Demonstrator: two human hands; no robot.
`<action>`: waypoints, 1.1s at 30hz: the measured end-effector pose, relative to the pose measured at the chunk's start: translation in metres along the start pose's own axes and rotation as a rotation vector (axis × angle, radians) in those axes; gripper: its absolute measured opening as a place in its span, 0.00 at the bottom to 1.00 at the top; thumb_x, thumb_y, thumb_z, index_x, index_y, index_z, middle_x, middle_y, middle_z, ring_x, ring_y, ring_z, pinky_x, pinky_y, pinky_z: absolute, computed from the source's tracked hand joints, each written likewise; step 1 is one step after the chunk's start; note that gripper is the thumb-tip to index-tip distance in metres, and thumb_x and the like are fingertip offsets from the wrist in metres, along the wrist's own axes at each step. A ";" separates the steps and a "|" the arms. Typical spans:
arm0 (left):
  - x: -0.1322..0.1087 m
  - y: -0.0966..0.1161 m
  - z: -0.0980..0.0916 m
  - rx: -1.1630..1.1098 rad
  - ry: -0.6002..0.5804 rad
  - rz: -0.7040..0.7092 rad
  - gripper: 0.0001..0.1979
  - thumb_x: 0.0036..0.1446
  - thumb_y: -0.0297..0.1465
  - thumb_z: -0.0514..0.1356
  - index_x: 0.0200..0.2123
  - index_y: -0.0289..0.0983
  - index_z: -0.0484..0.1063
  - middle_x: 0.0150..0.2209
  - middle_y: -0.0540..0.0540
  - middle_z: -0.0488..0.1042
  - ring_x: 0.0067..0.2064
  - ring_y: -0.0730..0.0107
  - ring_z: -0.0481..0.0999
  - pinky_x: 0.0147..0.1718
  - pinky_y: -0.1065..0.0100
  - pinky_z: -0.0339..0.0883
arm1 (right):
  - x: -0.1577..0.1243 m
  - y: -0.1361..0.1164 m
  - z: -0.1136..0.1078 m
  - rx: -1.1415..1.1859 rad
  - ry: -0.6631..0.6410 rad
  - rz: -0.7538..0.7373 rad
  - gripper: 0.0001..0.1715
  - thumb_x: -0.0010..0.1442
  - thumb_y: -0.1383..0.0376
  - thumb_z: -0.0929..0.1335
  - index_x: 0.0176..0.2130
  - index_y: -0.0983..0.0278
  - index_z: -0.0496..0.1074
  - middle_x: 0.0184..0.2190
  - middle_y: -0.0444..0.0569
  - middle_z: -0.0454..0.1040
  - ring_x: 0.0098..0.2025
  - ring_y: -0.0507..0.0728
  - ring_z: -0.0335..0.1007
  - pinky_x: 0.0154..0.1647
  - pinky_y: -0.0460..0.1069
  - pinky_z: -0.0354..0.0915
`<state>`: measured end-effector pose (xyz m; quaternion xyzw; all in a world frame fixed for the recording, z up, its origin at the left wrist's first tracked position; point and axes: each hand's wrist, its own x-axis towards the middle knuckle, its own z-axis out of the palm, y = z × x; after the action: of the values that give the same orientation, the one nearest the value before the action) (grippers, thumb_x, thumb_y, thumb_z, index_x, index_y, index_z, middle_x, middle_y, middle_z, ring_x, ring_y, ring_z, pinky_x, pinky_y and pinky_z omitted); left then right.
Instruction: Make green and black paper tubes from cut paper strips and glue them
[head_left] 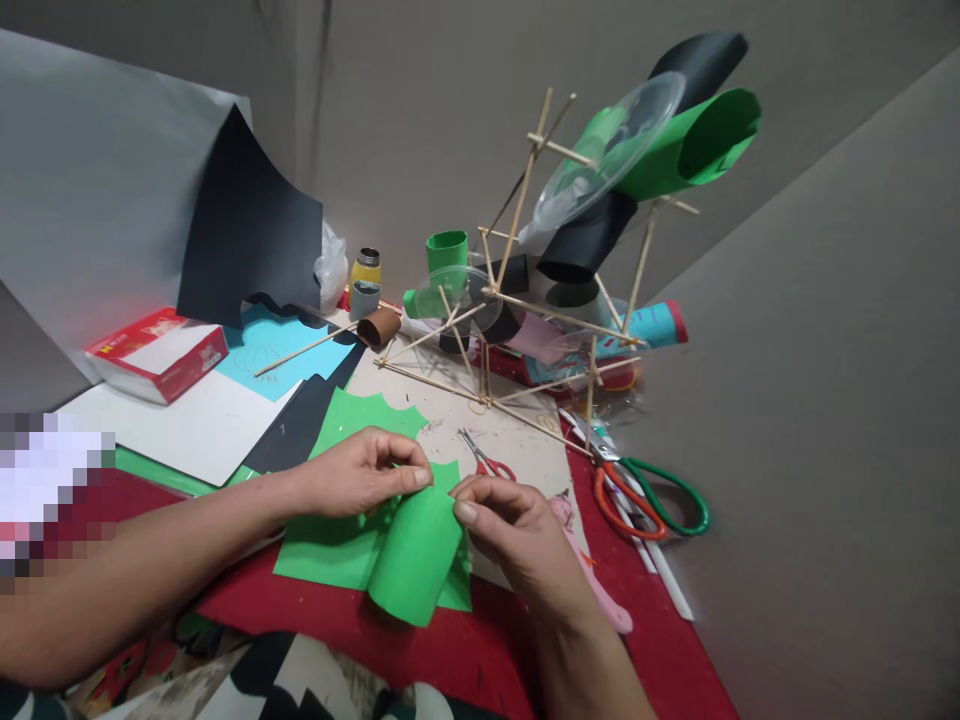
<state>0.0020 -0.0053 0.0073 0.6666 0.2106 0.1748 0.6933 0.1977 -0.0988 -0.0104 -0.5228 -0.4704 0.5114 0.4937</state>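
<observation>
A curved piece of green paper (416,555), bent into a tube-like shape, is held by its upper edge between both hands. My left hand (375,470) pinches the top left corner with thumb and fingers. At the upper right edge, my right hand (510,520) pinches it the same way. Beneath lies a larger green sheet (330,545) with a scalloped, cut edge. Small scissors with red handles (487,460) rest just beyond my right hand, partly covered by it. A pink tool, perhaps a glue gun (600,590), lies to the right of that hand.
A wooden stick frame (540,310) bearing paper tubes and clear plastic discs stands at the back right. Large scissors (645,500) with orange and green handles lie at the right edge. A red box (161,350), black paper (255,220) and blue paper (277,350) are on the left.
</observation>
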 end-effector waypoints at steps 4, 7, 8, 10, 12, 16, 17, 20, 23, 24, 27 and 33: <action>-0.001 -0.002 0.001 0.001 -0.023 0.017 0.20 0.56 0.46 0.60 0.29 0.34 0.68 0.18 0.58 0.55 0.19 0.81 0.53 0.17 0.77 0.49 | 0.001 -0.001 0.004 -0.031 -0.016 0.026 0.14 0.48 0.56 0.76 0.27 0.64 0.77 0.21 0.44 0.66 0.25 0.50 0.55 0.24 0.45 0.53; -0.001 -0.003 0.002 0.018 -0.031 0.024 0.20 0.57 0.46 0.59 0.28 0.34 0.68 0.19 0.57 0.56 0.20 0.81 0.53 0.17 0.77 0.48 | 0.000 -0.002 0.007 -0.031 -0.034 0.031 0.15 0.48 0.55 0.76 0.26 0.65 0.77 0.20 0.43 0.65 0.24 0.50 0.53 0.23 0.45 0.52; -0.001 -0.003 0.002 0.018 -0.036 0.016 0.20 0.57 0.47 0.59 0.28 0.34 0.68 0.19 0.57 0.55 0.19 0.81 0.53 0.17 0.77 0.49 | 0.000 -0.002 0.007 -0.025 -0.038 0.033 0.16 0.48 0.55 0.76 0.26 0.65 0.76 0.19 0.42 0.64 0.23 0.49 0.52 0.22 0.45 0.50; 0.000 -0.003 0.001 0.005 -0.049 -0.009 0.20 0.57 0.48 0.59 0.30 0.34 0.68 0.18 0.58 0.55 0.18 0.81 0.54 0.17 0.77 0.49 | -0.002 -0.001 0.006 -0.002 -0.048 0.044 0.16 0.50 0.55 0.75 0.27 0.65 0.76 0.18 0.40 0.60 0.21 0.48 0.48 0.20 0.44 0.47; 0.001 -0.003 0.000 -0.017 -0.071 -0.032 0.21 0.56 0.48 0.59 0.32 0.34 0.69 0.18 0.58 0.56 0.17 0.81 0.55 0.16 0.77 0.50 | -0.004 0.001 0.003 0.033 -0.056 0.067 0.16 0.52 0.54 0.74 0.28 0.65 0.75 0.16 0.38 0.57 0.19 0.47 0.45 0.18 0.44 0.43; 0.001 -0.004 -0.003 -0.053 -0.098 -0.052 0.20 0.54 0.47 0.62 0.30 0.34 0.68 0.17 0.58 0.57 0.17 0.81 0.56 0.16 0.76 0.51 | -0.005 0.004 -0.002 0.071 -0.077 0.114 0.17 0.51 0.53 0.74 0.28 0.64 0.74 0.15 0.37 0.54 0.17 0.46 0.42 0.17 0.44 0.40; 0.001 -0.004 -0.004 -0.059 -0.100 -0.055 0.20 0.54 0.46 0.62 0.29 0.34 0.67 0.17 0.58 0.58 0.17 0.81 0.56 0.16 0.76 0.51 | -0.004 0.003 -0.002 0.064 -0.082 0.113 0.17 0.51 0.53 0.75 0.28 0.64 0.74 0.15 0.37 0.55 0.17 0.46 0.43 0.17 0.44 0.41; 0.001 -0.003 -0.003 -0.067 -0.113 -0.059 0.19 0.54 0.45 0.63 0.28 0.33 0.68 0.17 0.58 0.58 0.18 0.81 0.55 0.17 0.76 0.49 | -0.002 0.001 0.001 0.023 -0.102 0.076 0.15 0.51 0.54 0.75 0.29 0.64 0.77 0.18 0.40 0.61 0.20 0.47 0.49 0.20 0.44 0.48; 0.000 -0.003 -0.002 -0.052 -0.133 -0.048 0.19 0.54 0.44 0.63 0.27 0.33 0.68 0.17 0.58 0.57 0.19 0.82 0.53 0.17 0.76 0.46 | -0.001 -0.003 0.005 0.008 -0.123 0.043 0.13 0.50 0.57 0.76 0.28 0.65 0.78 0.22 0.44 0.68 0.24 0.49 0.55 0.24 0.44 0.53; 0.000 -0.003 -0.002 -0.047 -0.140 -0.045 0.18 0.54 0.44 0.63 0.27 0.33 0.69 0.17 0.58 0.57 0.19 0.82 0.52 0.17 0.76 0.46 | -0.001 -0.003 0.006 0.016 -0.129 0.048 0.13 0.50 0.57 0.76 0.27 0.65 0.78 0.23 0.44 0.68 0.24 0.48 0.55 0.23 0.44 0.52; 0.001 -0.005 -0.002 -0.049 -0.145 -0.056 0.19 0.56 0.44 0.62 0.27 0.33 0.68 0.14 0.58 0.57 0.16 0.82 0.54 0.16 0.76 0.46 | -0.003 -0.002 0.005 0.069 -0.142 0.102 0.13 0.51 0.57 0.76 0.27 0.66 0.76 0.21 0.42 0.65 0.20 0.46 0.49 0.18 0.43 0.46; 0.003 -0.007 -0.008 -0.112 -0.163 -0.065 0.18 0.56 0.45 0.62 0.27 0.35 0.67 0.13 0.58 0.58 0.14 0.80 0.58 0.15 0.76 0.51 | -0.003 0.007 -0.002 0.194 -0.134 0.137 0.14 0.50 0.56 0.76 0.29 0.64 0.76 0.15 0.37 0.55 0.16 0.45 0.43 0.16 0.44 0.39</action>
<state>0.0005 0.0027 -0.0002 0.6318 0.1648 0.1087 0.7495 0.1999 -0.1026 -0.0168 -0.4683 -0.4139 0.6207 0.4734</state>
